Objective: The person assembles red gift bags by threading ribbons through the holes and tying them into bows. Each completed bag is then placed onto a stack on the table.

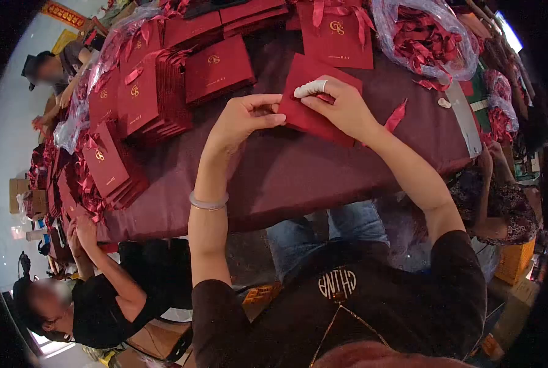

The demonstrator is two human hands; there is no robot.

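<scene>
A plain dark red paper bag (pixel 314 126) is between my two hands, tilted above the cloth-covered table. My left hand (pixel 246 119) pinches its left edge between thumb and fingers; a pale bangle circles that wrist. My right hand (pixel 344 104) lies over the bag's upper face, thumb and index finger brought together on it. White wrapping (pixel 311 88) covers a finger of that hand. What the tips of the right fingers grip is too small to make out. A red ribbon (pixel 396 115) sticks out beside my right wrist.
Stacks of red gift bags (pixel 145 101) with gold print stand on the left, more bags (pixel 338 37) at the back. A clear plastic bag of red ribbons (pixel 427 40) is at back right, near a metal ruler-like strip (pixel 463 119). Co-workers (pixel 96 294) sit on both sides.
</scene>
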